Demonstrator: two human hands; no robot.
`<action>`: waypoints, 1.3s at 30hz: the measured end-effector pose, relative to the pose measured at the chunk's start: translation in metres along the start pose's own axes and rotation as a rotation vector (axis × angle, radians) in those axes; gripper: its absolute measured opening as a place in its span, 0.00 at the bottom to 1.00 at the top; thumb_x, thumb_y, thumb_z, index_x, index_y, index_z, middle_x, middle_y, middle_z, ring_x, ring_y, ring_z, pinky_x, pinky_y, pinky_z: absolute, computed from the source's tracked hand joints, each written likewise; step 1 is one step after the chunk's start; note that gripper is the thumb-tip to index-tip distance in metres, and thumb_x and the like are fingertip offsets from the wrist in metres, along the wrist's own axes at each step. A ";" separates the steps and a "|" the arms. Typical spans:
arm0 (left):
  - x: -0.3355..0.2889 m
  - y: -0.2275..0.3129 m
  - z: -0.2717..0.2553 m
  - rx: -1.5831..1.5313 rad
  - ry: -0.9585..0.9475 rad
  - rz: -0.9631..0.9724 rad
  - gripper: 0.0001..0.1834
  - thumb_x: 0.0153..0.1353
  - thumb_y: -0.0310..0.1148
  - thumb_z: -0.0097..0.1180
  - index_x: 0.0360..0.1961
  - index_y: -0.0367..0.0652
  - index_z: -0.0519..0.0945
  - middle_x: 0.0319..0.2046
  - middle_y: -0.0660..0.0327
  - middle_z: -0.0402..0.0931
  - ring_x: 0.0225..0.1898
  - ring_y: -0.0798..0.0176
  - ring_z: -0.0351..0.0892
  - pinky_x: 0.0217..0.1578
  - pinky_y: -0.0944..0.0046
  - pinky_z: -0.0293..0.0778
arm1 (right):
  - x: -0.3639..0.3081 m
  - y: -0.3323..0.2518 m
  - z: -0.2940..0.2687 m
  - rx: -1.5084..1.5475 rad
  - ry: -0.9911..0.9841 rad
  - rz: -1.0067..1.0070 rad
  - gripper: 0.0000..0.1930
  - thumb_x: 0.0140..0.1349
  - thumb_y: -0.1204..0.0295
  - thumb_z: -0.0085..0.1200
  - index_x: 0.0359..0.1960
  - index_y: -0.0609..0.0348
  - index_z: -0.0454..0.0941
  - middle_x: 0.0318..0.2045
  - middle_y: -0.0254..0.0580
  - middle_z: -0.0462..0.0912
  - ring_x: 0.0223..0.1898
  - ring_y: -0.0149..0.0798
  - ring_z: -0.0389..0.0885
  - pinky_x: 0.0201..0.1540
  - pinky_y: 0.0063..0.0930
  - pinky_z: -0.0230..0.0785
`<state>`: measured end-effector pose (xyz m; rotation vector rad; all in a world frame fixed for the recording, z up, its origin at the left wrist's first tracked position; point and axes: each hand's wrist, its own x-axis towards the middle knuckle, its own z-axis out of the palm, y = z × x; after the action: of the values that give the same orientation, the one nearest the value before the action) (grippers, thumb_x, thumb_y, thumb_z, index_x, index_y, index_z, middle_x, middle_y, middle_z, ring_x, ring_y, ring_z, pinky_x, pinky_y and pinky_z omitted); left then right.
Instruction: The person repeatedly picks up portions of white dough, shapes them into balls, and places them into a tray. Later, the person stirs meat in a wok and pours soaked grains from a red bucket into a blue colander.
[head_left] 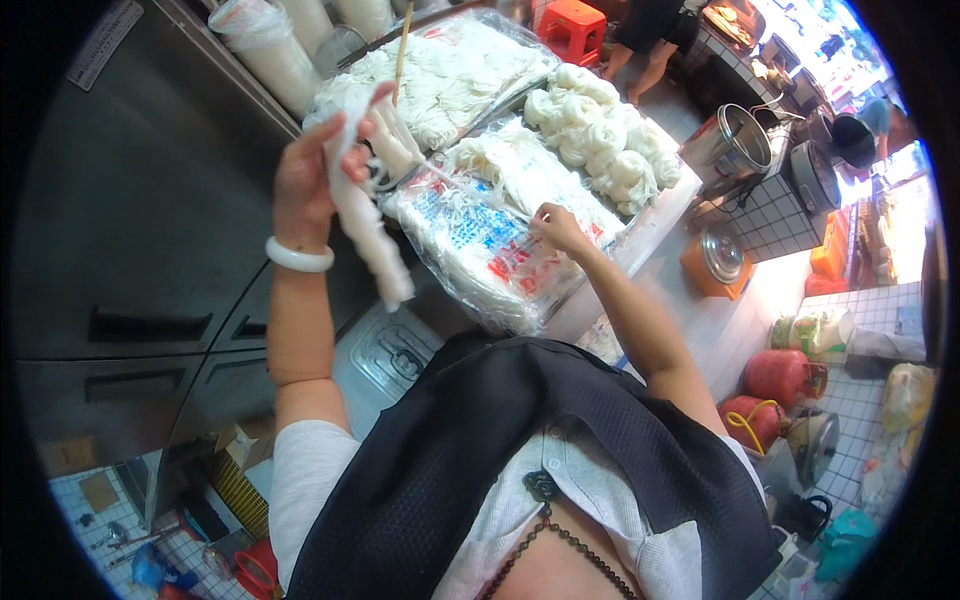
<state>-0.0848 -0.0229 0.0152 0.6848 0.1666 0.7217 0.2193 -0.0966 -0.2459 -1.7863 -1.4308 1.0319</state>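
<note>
My left hand (308,178), with a white bangle at the wrist, is raised at the left of the noodle trays. Over its fingers hangs a hank of white rice noodles (368,232), its lower end blurred by motion. My right hand (562,230) is low over the near pile of rice noodles (500,160), fingers pinched on thin strands that stretch toward my left hand. A clear plastic bag with blue and red print (490,250) covers the front of that pile. Behind lies another heap of loose noodles (440,85), and coiled noodle bundles (605,140) sit at the right.
A stainless fridge (130,220) stands at my left. White cylindrical containers (262,55) and a thin stick (403,55) are at the back. A lidded plastic box (385,350) is below. Another person's legs (650,65), a red stool (572,30), a steel pot (735,145) and red gas cylinders (778,375) are right.
</note>
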 end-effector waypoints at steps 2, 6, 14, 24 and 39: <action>-0.001 0.018 0.010 0.029 -0.035 0.007 0.30 0.60 0.32 0.43 0.59 0.30 0.48 0.28 0.59 0.66 0.19 0.71 0.72 0.22 0.75 0.74 | -0.003 0.006 0.006 -0.323 0.021 -0.001 0.10 0.49 0.71 0.49 0.33 0.62 0.71 0.22 0.47 0.76 0.25 0.48 0.75 0.29 0.38 0.66; 0.005 0.044 0.017 -0.062 0.007 -0.030 0.27 0.61 0.33 0.43 0.57 0.31 0.52 0.25 0.61 0.66 0.18 0.73 0.70 0.19 0.75 0.73 | -0.016 -0.008 0.006 -0.635 -0.060 -0.014 0.14 0.44 0.75 0.49 0.35 0.64 0.71 0.30 0.56 0.76 0.37 0.54 0.75 0.36 0.39 0.68; 0.044 0.009 0.000 -0.078 0.130 -0.226 0.19 0.59 0.30 0.45 0.50 0.31 0.63 0.16 0.70 0.63 0.14 0.79 0.62 0.16 0.80 0.64 | -0.022 -0.092 -0.043 -0.639 -0.354 -0.405 0.37 0.41 0.71 0.59 0.57 0.57 0.58 0.45 0.54 0.70 0.47 0.52 0.67 0.51 0.39 0.59; 0.045 -0.157 0.015 0.128 0.134 -0.433 0.17 0.54 0.27 0.47 0.46 0.35 0.66 0.18 0.63 0.69 0.17 0.69 0.72 0.20 0.70 0.71 | 0.005 -0.160 -0.074 0.160 -0.051 -0.656 0.11 0.40 0.76 0.58 0.29 0.61 0.77 0.25 0.37 0.80 0.31 0.29 0.77 0.35 0.24 0.69; -0.018 -0.138 0.036 0.266 0.028 -0.336 0.07 0.53 0.29 0.50 0.28 0.35 0.71 0.11 0.62 0.64 0.13 0.61 0.71 0.18 0.60 0.73 | 0.001 -0.115 -0.103 -0.079 0.155 -0.721 0.12 0.38 0.77 0.60 0.29 0.61 0.76 0.25 0.39 0.79 0.29 0.30 0.76 0.35 0.25 0.67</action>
<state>-0.0092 -0.1282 -0.0455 0.8749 0.3985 0.3885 0.2523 -0.0697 -0.0977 -1.1939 -1.8232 0.4535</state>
